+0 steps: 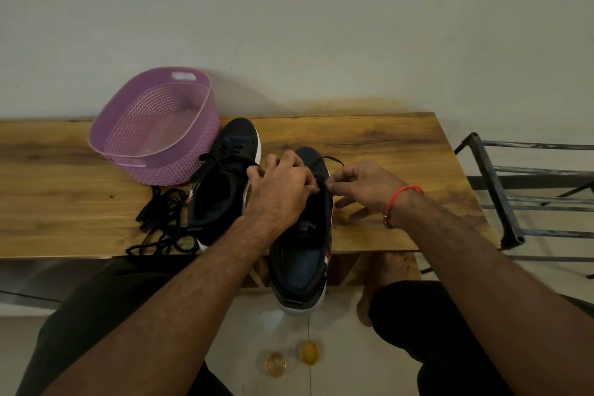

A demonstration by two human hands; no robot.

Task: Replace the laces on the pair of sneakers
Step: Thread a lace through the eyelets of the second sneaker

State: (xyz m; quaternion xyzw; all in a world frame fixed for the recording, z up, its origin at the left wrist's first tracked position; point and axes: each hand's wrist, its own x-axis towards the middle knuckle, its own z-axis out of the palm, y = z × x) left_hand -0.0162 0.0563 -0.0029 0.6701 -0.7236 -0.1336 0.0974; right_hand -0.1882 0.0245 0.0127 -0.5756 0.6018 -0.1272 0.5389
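The left hand (283,190) lies curled over the lacing area of the near sneaker (302,235), its fingers bent down onto the shoe's upper and its fingertips pinching a black lace (323,185) at the eyelets. The right hand (360,186) meets it from the other side: thumb and forefinger pinch the same lace just beside the left fingertips, while the remaining fingers spread loosely down toward the wooden table (385,145). From the pinch the lace runs away over the toe of the shoe in a thin loop. A red thread bracelet (405,193) circles the right wrist. The near sneaker is black with a white sole; its toe rests on the table and its heel overhangs the near edge, toward the person's lap. Just to its left stands the second sneaker (225,183), entirely on the table, toe pointing away, with a black lace threaded through its front eyelets. Left of that shoe, a tangle of loose black laces (164,222) lies on the tabletop near the edge. Behind the tangle, touching or just beside the second sneaker, sits a purple perforated basket (154,128). A dark metal rack (514,196) stands to the right of the table.
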